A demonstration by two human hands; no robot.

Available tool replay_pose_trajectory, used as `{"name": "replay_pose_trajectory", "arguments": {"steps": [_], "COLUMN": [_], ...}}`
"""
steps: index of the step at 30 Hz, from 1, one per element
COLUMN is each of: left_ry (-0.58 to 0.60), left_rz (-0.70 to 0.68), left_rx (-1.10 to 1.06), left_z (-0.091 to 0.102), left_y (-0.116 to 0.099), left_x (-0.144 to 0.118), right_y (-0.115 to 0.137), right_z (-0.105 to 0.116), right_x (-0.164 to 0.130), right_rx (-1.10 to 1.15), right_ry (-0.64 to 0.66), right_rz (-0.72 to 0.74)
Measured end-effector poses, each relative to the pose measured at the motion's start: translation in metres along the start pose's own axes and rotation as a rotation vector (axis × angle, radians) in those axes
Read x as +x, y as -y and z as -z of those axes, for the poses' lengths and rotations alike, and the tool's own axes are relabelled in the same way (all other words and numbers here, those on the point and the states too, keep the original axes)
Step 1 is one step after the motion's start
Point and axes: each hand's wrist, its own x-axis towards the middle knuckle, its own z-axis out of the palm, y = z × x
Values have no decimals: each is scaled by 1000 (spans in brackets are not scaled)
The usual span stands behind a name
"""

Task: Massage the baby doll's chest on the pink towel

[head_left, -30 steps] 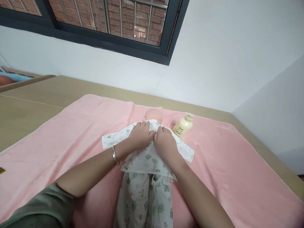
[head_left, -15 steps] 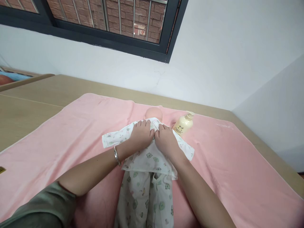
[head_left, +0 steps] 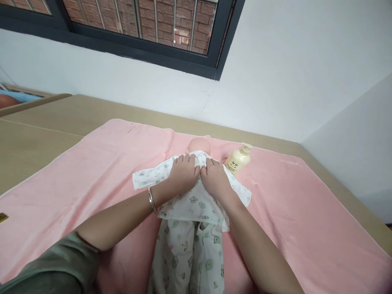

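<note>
Cotton printed with little green bears covered the doll (head_left: 199, 145) at the middle of the frame, and our two hands lay on its chest, side by side and touching at the thumbs. Compared with the picture a second before, we had barely moved: both hands had crept slightly up the frame toward the doll's bare head, and the collar edge of the printed top (head_left: 192, 202) sat a little closer under the chin. We judged from this that the work at the neckline was a matter of small adjustments, not of large pulls.

Our left hand (head_left: 183, 171), with a silver bangle (head_left: 152, 200) on the wrist, rested with fingers curled over the cloth near the collar. Our right hand (head_left: 216, 177) did the same just beside it. Both pressed down on the fabric with fingers bent; whether they pinched a fold or a fastening between them we could not tell, since the fingertips hid it.

One sleeve spread toward the left of the frame and the other toward the right, both flat on the pink towel (head_left: 76, 171). Matching printed trousers (head_left: 188, 257) ran down to the lower edge of the frame between our forearms. A cream pump bottle (head_left: 237, 160) lay on the towel just right of the doll's head, apart from our right hand.
</note>
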Motion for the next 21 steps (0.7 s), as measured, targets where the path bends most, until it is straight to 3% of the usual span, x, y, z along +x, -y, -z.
{"name": "replay_pose_trajectory", "arguments": {"steps": [21], "left_ry": [10], "left_rz": [1], "left_rx": [-6], "left_z": [-1], "left_y": [0], "left_x": [0], "right_y": [4], "right_z": [-2], "right_x": [0], "right_rx": [7], "right_ry": [-34], "right_rz": [-27]}}
